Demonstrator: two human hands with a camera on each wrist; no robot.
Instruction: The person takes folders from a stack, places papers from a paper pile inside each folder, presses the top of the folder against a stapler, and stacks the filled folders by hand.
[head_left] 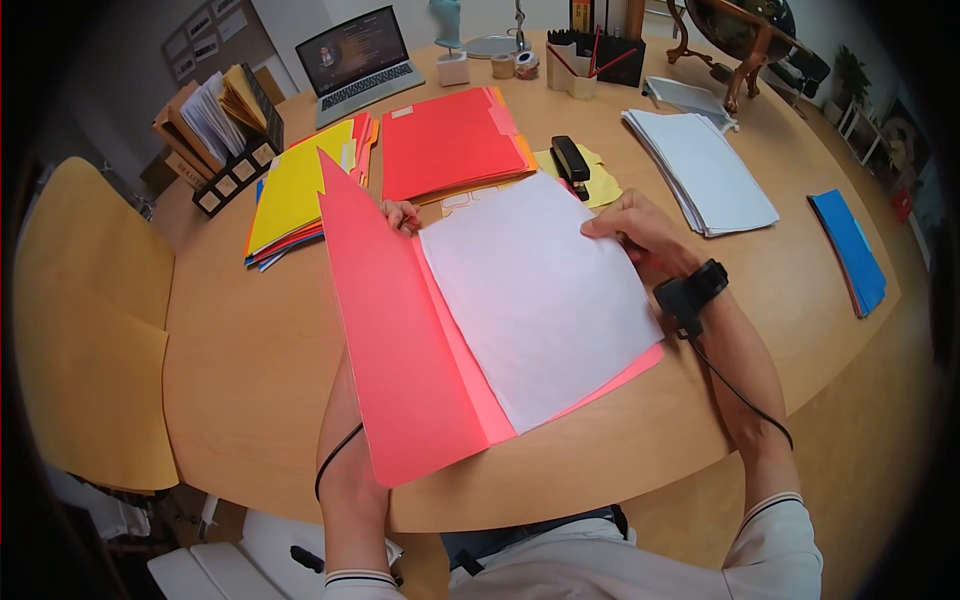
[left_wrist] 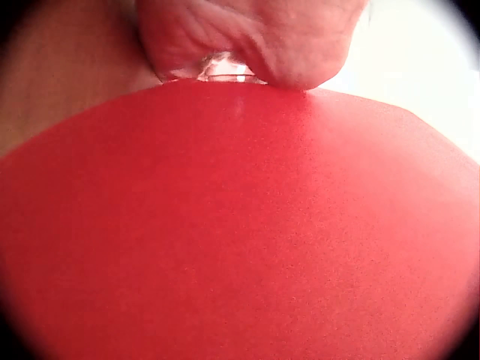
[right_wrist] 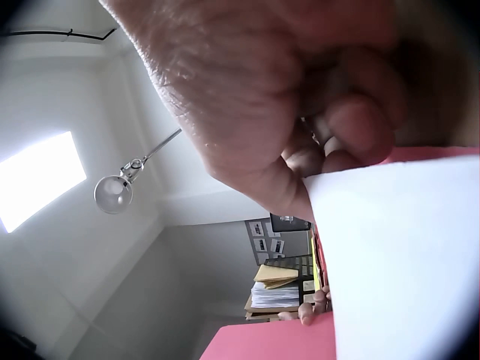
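Observation:
A pink folder stands spread open above the near part of the desk, its left flap raised. White paper lies against the folder's right side. My left hand is mostly hidden behind the raised flap; its fingertips curl over the top edge near the fold. In the left wrist view that hand grips the folder's edge, and the red-pink cover fills most of the picture. My right hand pinches the paper's upper right edge, thumb on top. The right wrist view shows this hand at the sheet's corner.
Red folders and a yellow-topped folder stack lie beyond. A black stapler sits on yellow paper. To the right are a white paper stack and blue folders. A laptop and file holder stand behind.

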